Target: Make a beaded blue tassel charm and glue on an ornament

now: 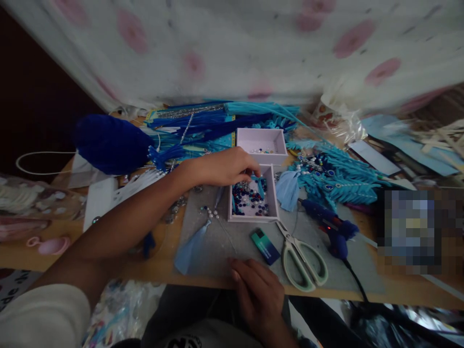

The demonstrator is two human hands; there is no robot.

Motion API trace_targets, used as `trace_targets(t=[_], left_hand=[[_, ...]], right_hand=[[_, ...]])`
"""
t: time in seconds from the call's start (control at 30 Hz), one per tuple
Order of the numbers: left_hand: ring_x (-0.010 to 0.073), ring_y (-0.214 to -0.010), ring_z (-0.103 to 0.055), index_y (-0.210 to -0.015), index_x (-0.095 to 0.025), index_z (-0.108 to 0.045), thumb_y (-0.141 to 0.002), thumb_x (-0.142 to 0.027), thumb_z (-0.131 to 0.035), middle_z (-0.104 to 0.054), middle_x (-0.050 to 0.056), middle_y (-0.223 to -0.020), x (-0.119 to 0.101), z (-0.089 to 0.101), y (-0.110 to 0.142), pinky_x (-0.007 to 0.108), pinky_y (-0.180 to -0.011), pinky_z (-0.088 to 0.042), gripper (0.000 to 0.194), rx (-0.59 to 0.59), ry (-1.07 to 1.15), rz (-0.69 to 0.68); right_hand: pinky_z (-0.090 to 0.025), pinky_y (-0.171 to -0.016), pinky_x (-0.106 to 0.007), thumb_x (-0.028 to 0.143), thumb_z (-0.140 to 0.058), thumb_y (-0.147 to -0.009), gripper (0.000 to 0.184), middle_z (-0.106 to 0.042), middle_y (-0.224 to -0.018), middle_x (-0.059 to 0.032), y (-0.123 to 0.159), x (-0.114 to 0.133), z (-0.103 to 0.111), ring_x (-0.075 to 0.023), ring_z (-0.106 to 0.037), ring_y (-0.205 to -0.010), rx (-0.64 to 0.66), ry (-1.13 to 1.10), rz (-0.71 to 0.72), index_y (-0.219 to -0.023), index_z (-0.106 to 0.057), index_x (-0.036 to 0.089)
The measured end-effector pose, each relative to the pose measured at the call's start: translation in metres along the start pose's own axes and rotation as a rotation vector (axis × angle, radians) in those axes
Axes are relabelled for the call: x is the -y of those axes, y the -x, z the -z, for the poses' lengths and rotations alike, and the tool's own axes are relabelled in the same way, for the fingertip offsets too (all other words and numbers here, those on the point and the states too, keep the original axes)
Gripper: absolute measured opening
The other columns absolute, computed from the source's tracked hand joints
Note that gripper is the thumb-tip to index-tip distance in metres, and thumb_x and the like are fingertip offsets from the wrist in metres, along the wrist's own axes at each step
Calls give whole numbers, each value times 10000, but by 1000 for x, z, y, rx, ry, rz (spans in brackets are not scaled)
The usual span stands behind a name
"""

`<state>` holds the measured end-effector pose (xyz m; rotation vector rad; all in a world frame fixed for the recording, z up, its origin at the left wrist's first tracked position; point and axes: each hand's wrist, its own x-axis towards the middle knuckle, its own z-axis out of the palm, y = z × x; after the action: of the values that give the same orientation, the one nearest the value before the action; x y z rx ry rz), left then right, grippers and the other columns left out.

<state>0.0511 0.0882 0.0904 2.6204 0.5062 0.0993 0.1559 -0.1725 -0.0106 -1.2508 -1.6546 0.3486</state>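
Observation:
My left hand [223,166] reaches across from the left to a small white box [272,200] of dark blue, red and pearl beads. Its fingers are pinched together at the box's top edge, and what they hold is too small to see. My right hand [255,290] rests at the table's front edge on a grey mat [217,241], fingers curled together. A thin thread [226,237] runs to its fingertips from a few pearl beads [208,211] and a light blue tassel [190,249].
A second white box [263,140] stands behind the first. Green-handled scissors [302,258], a teal lighter [265,245] and a blue glue gun [328,227] with its cord lie to the right. Turquoise tassel pieces [337,179], a dark blue pompom [108,142] and blue strips crowd the back.

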Motion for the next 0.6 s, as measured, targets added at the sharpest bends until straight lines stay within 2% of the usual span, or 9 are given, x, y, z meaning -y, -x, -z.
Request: trace_targets(t=[0.07, 0.17, 0.23, 0.4, 0.5, 0.6], left_hand=[[164, -903, -702, -1054, -186, -769, -874, -109, -659, -781, 42, -994, -2, -1, -4, 254, -829, -471, 225, 50, -8, 0], [165, -863, -699, -992, -194, -777, -832, -76, -674, -780, 33, -962, -6, -10, -9, 239, -768, -468, 224, 195, -21, -46], [164, -857, -699, -989, -191, -771, -822, -47, -650, -778, 35, -971, -8, -17, -12, 232, -740, -463, 251, 230, -23, -74], [160, -853, -703, -960, -185, -766, -845, -34, -589, -776, 37, -940, -3, -26, -16, 231, -732, -464, 259, 178, -2, -79], [156, -823, -703, -936, -195, -770, -875, -85, -588, -777, 30, -909, -1, -19, -17, 237, -738, -473, 222, 167, 15, -92], [169, -887, -710, -966, -202, -769, -922, -141, -553, -781, 37, -950, -4, -3, -11, 254, -803, -484, 228, 26, -23, -69]], right_hand=[[-569, -588, -251, 144, -578, -953, 194, -744, -771, -27, -2, 0, -2, -146, -700, -630, 22, -2, -11, -1075, -718, 200], [-556, -576, -252, 141, -563, -958, 193, -726, -753, -29, -2, -1, -4, -149, -687, -622, 54, -15, -29, -1068, -713, 191], [-553, -581, -254, 140, -560, -961, 195, -722, -761, -31, -2, -1, -5, -151, -685, -630, 65, -23, -39, -1079, -705, 193], [-540, -569, -248, 148, -557, -962, 200, -690, -746, -19, -2, -2, -5, -147, -668, -620, 89, -36, -69, -1096, -696, 204], [-545, -548, -252, 169, -557, -959, 199, -670, -728, -10, -2, -3, -6, -153, -663, -598, 85, -54, -79, -1095, -696, 210], [-564, -549, -259, 174, -552, -953, 209, -682, -735, -9, -1, -4, -7, -158, -670, -589, 78, -55, -72, -1101, -692, 223]])
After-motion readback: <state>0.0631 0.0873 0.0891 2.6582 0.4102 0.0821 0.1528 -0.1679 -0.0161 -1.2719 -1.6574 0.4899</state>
